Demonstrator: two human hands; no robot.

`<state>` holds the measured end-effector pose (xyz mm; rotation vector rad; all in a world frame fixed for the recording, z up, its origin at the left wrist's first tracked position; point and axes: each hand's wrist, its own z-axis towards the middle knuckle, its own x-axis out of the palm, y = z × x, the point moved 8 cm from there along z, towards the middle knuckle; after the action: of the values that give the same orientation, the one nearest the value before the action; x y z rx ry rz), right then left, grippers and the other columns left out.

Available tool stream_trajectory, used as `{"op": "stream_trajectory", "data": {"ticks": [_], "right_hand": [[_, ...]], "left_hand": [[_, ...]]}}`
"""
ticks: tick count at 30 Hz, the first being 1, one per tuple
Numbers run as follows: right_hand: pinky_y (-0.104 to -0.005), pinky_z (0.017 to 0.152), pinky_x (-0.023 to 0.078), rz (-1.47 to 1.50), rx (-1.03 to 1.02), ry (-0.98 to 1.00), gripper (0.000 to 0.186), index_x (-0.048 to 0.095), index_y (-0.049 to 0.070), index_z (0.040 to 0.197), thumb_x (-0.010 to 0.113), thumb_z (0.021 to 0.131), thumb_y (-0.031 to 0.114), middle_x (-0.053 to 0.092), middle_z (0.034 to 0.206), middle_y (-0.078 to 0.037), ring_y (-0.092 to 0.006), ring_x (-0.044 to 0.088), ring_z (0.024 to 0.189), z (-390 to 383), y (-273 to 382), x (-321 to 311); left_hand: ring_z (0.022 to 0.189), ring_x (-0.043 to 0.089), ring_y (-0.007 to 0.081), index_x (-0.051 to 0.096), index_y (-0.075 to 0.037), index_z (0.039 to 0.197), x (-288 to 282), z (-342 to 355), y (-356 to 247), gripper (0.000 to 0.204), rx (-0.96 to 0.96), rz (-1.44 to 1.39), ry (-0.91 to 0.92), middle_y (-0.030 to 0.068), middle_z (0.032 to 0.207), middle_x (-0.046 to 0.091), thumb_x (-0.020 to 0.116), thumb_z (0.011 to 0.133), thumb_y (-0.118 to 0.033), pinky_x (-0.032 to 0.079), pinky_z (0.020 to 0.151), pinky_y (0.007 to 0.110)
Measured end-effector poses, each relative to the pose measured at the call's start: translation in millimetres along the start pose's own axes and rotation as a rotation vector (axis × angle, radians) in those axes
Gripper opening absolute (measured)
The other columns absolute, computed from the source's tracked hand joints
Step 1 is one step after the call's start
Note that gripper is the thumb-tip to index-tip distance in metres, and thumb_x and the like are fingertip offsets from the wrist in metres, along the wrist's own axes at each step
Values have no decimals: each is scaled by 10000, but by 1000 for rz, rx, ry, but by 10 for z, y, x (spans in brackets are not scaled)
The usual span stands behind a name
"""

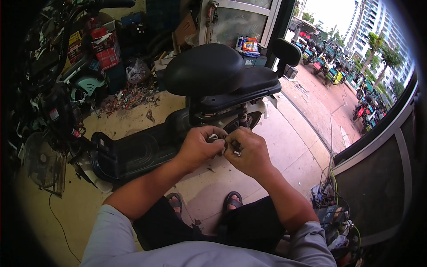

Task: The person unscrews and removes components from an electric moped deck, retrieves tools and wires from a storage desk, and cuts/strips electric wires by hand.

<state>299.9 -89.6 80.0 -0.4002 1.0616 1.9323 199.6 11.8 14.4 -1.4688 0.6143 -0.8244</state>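
My left hand and my right hand meet in front of me, fingertips nearly touching. Both are closed in a pinch on small parts. A small pale, shiny loop-like piece shows between my left thumb and forefinger. Below the curled fingers of my right hand sticks out a small whitish piece. Fingers cover most of these parts, so their kind is unclear. Just beyond my hands stands a black electric scooter, with a large rounded black seat and a flat footboard.
Scraps and small parts litter the floor beyond the footboard, near red boxes. At right, cables and clutter lie beside a door panel. Parked scooters line the pavement outside. A standing fan is at left.
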Motion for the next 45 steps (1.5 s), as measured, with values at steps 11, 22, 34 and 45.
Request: {"op": "stream_trajectory", "data": {"ticks": [11, 22, 34, 45], "right_hand": [[-371, 601, 555, -195, -204, -98, 266, 648, 50, 886, 798, 668, 21, 638, 790, -92, -289, 674, 665, 19, 235, -58], [-321, 807, 586, 502, 403, -128, 272, 632, -31, 1193, 686, 932, 21, 719, 1091, -122, -187, 718, 908, -107, -253, 181], [-289, 968, 532, 919, 537, 81, 527, 498, -70, 1418, 696, 937, 13, 652, 1248, -106, -155, 647, 1099, -175, -228, 486], [-280, 819, 531, 511, 659, 426, 575, 548, -63, 1408, 660, 858, 62, 681, 1045, -93, -152, 642, 942, -247, -125, 487]], "left_hand": [[869, 632, 71, 689, 24, 1073, 46, -29, -175, 233, 237, 109, -95, 43, 960, 709, 665, 849, -34, 527, 771, 225], [751, 619, 96, 657, -9, 1112, -4, -44, -209, 217, 201, -364, -152, 41, 966, 684, 593, 905, 3, 521, 697, 250], [801, 635, 123, 670, 11, 1009, 11, -25, -170, 160, 315, -209, -212, 66, 956, 690, 549, 912, 48, 540, 758, 265], [791, 647, 150, 670, -26, 963, -215, 91, 126, 135, 169, -352, -324, 58, 868, 680, 563, 887, 5, 527, 769, 287]]}}
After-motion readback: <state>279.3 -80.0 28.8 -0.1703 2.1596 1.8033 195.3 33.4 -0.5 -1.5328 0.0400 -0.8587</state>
